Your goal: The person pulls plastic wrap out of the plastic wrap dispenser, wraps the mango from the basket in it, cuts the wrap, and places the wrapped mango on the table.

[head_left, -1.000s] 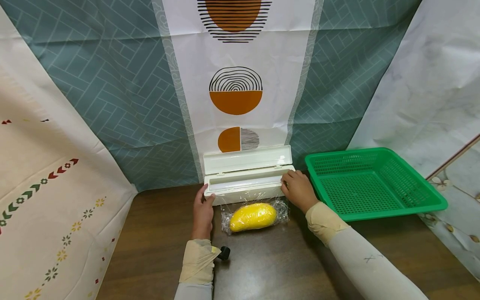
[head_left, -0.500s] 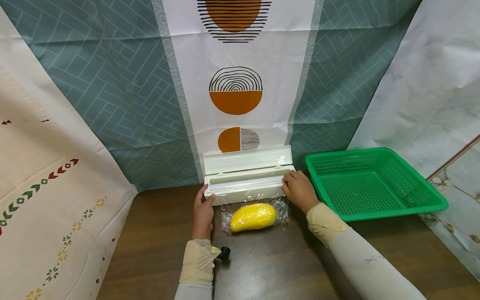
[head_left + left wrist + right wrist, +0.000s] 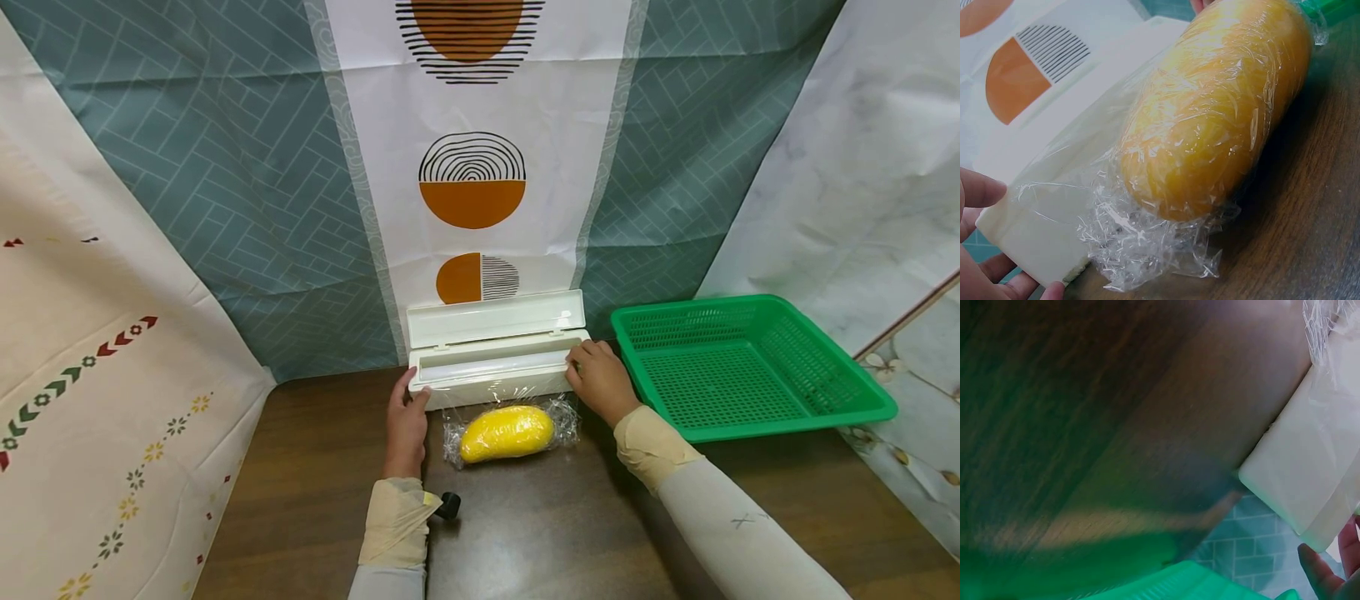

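Observation:
A white cling film dispenser [image 3: 495,390] stands at the back of the table with its lid [image 3: 495,321] raised and a film roll [image 3: 491,367] inside. My left hand [image 3: 407,427] grips the dispenser's left end, thumb at the front. At the right end my right hand [image 3: 602,382] holds the top front edge, its fingertips bent over the rim; the right wrist view shows only part of that hand. Just in front lies a yellow, mango-shaped fruit [image 3: 507,434] wrapped in clear film [image 3: 1147,250]. The film runs from the fruit up to the dispenser's front.
A green plastic basket [image 3: 750,375] stands close to the right of the dispenser and my right hand. Patterned cloth [image 3: 480,108] hangs behind the table [image 3: 307,500]. A small black object [image 3: 448,506] sticks out from my left wristband.
My right hand has shifted very slightly to the right along the dispenser's edge. The left hand, the dispenser and the wrapped fruit look unmoved.

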Motion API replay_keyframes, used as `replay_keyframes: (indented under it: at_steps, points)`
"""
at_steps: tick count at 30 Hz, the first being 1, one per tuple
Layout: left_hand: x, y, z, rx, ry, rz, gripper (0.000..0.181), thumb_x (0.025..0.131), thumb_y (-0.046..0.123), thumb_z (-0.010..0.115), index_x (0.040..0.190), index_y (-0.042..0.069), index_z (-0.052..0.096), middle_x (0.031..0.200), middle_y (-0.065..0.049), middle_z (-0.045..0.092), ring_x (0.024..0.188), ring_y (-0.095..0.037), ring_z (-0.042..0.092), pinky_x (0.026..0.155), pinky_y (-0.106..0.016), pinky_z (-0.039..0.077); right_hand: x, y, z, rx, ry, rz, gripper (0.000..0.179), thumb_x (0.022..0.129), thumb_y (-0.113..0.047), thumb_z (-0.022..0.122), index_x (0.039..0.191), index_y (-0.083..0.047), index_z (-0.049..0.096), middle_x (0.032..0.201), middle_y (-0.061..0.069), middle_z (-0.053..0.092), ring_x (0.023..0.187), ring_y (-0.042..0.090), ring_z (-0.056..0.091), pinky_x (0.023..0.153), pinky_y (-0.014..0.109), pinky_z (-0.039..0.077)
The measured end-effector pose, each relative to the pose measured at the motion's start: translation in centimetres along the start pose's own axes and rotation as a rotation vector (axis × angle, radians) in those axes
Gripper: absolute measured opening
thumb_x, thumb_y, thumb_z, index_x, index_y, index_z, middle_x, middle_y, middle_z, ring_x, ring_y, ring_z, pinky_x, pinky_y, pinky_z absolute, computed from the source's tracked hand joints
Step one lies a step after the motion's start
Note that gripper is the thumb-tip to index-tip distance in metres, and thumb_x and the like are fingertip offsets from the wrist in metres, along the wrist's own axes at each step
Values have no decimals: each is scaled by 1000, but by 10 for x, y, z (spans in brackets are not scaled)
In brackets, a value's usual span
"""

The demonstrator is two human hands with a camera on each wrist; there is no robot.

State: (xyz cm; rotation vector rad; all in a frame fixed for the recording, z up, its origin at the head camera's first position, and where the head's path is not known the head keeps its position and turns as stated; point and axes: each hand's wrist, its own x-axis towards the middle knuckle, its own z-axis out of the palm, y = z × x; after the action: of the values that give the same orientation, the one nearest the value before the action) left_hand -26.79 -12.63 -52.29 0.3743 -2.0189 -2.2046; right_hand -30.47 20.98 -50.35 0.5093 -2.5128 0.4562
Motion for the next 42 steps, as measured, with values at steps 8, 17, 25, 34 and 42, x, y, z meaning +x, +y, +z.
replay_keyframes:
  at_steps: [8,17,25,34,42]
  points:
    - [2,-2,1,-11,10,10,52,106,11,57,157,14,46,170,-15,24,156,-34,21,124,-52,21,0,1,0,12,-11,20,11,96,-12,68,100,-2,71,98,14,65,93,35,56,83,48,53]
    - [1,2,0,15,7,-14,52,107,15,58,157,18,46,171,-13,21,158,-34,17,124,-54,20,-2,1,0,25,-8,43,13,97,-11,67,102,-1,72,103,15,67,99,36,58,86,48,54]
    - [-1,2,0,20,-2,-15,52,107,15,57,158,18,45,172,-13,19,158,-35,15,124,-55,19,-5,2,1,31,26,48,11,96,-10,69,102,-1,71,104,15,66,101,36,58,83,48,55]
    - [1,1,0,7,-4,-4,53,107,15,57,159,16,44,172,-14,17,158,-35,13,125,-55,18,-6,2,6,81,57,98,10,96,-7,68,100,1,73,106,16,57,100,36,55,78,49,55]
    - [1,1,0,26,3,-12,52,107,15,58,158,17,45,171,-14,20,158,-35,15,125,-54,19,-8,4,10,90,80,118,10,95,-7,67,98,1,74,102,16,56,97,37,54,79,49,54]
